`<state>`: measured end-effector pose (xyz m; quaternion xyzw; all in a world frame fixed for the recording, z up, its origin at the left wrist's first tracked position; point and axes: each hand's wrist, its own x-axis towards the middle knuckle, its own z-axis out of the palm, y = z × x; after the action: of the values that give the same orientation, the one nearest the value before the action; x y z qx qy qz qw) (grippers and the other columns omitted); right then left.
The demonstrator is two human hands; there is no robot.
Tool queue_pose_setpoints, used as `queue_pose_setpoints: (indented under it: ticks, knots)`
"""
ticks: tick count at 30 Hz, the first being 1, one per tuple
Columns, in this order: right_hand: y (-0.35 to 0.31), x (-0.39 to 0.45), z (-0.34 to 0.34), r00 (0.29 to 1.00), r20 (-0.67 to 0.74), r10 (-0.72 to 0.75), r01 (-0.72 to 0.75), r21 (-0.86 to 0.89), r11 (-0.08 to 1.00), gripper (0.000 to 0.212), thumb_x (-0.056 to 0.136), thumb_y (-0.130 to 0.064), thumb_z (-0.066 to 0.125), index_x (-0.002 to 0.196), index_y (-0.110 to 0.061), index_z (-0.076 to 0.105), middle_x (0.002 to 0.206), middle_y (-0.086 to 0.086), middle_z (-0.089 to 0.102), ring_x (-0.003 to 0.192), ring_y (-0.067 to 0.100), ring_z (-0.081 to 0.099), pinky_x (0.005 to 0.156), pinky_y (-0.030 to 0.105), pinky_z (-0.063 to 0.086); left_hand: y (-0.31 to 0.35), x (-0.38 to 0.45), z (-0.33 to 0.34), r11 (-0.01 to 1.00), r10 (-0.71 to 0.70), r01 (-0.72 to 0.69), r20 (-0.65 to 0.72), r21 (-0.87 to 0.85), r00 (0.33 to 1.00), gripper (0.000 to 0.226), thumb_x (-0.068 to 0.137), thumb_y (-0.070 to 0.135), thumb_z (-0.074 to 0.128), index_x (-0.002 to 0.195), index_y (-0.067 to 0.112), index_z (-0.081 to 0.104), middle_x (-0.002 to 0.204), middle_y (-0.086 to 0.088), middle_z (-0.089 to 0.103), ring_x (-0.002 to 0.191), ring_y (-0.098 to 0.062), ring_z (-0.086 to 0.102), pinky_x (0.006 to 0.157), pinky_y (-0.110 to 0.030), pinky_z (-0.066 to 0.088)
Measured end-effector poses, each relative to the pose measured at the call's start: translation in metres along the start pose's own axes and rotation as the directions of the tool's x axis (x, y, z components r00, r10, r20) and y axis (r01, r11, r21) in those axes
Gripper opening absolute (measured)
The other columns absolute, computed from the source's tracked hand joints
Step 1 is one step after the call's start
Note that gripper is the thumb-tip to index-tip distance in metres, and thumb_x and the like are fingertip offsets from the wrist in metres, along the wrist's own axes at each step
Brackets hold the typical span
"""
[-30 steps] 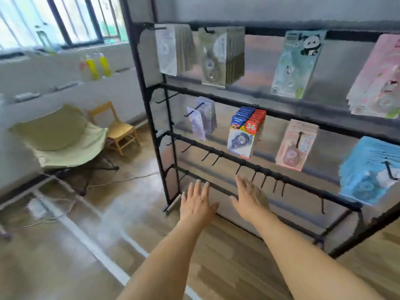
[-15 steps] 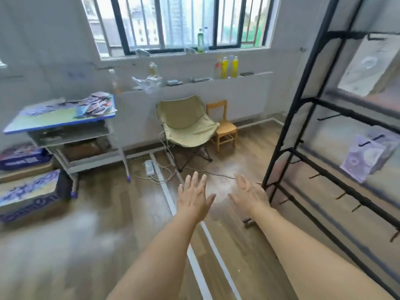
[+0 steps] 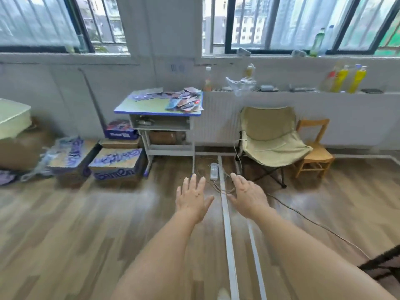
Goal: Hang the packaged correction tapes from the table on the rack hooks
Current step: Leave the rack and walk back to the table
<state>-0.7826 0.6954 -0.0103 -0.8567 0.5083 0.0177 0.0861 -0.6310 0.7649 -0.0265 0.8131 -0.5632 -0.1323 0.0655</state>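
Note:
A heap of packaged correction tapes [image 3: 184, 101] lies on the right part of a small blue-edged table [image 3: 151, 109] against the far wall. My left hand [image 3: 191, 198] and my right hand [image 3: 246, 197] stretch out in front of me over the floor, palms down, fingers straight, holding nothing. Both hands are well short of the table. Only a black foot of the rack [image 3: 383, 260] shows at the lower right edge.
A cream folding chair [image 3: 270, 135] and a small wooden chair [image 3: 313, 148] stand right of the table. Cardboard boxes [image 3: 116, 163] sit on the floor to its left. A power strip [image 3: 213, 171] and cables lie on the wooden floor ahead.
The view has swung left, away from the rack and toward the table by the window. Both hands stayed open and held out in front.

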Motion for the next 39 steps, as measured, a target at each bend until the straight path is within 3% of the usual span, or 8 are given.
queue_pose_setpoints:
  ticks: [12,21,30,39]
  knots:
    - [0.003,0.209,-0.036,0.987,0.004,-0.159,0.159,0.001,0.987,0.069,0.100,-0.044,0.039,0.155,-0.020,0.006,0.157,0.003,0.025,0.138,0.026,0.034,0.112,0.038,0.027,-0.029,0.160,-0.041,0.984,-0.175,0.175,-0.002,-0.018,0.985,0.064,0.102,0.049,0.031,0.156,0.027,0.004,0.164,-0.001,-0.008,0.150,-0.022,-0.007,0.120,-0.042,0.000]
    - [-0.056,0.375,-0.035,0.967,0.017,-0.254,0.255,-0.042,0.966,0.068,0.099,-0.046,0.040,0.154,-0.020,0.010,0.153,0.002,0.032,0.136,0.027,0.037,0.110,0.039,0.029,-0.104,0.301,-0.066,0.969,-0.247,0.247,0.007,-0.005,0.969,0.065,0.102,0.051,0.030,0.156,0.028,0.003,0.164,-0.001,-0.008,0.150,-0.023,-0.006,0.121,-0.042,0.002]
    - [-0.107,0.537,-0.054,0.984,0.018,-0.178,0.179,-0.033,0.983,0.068,0.100,-0.045,0.038,0.155,-0.019,0.009,0.155,0.004,0.031,0.137,0.027,0.036,0.110,0.038,0.031,-0.185,0.458,-0.118,0.971,-0.237,0.237,-0.015,-0.021,0.971,0.065,0.102,0.051,0.029,0.156,0.027,0.003,0.164,-0.002,-0.006,0.150,-0.024,-0.003,0.122,-0.042,0.005]
    - [-0.113,0.662,-0.044,0.990,0.083,-0.111,0.114,-0.039,0.993,0.067,0.100,-0.046,0.037,0.154,-0.017,0.010,0.153,0.005,0.033,0.134,0.028,0.039,0.103,0.039,0.037,-0.214,0.585,-0.114,0.989,-0.150,0.147,0.114,0.031,0.982,0.065,0.103,0.050,0.030,0.156,0.026,0.001,0.164,-0.004,-0.009,0.150,-0.025,-0.003,0.121,-0.041,0.005]
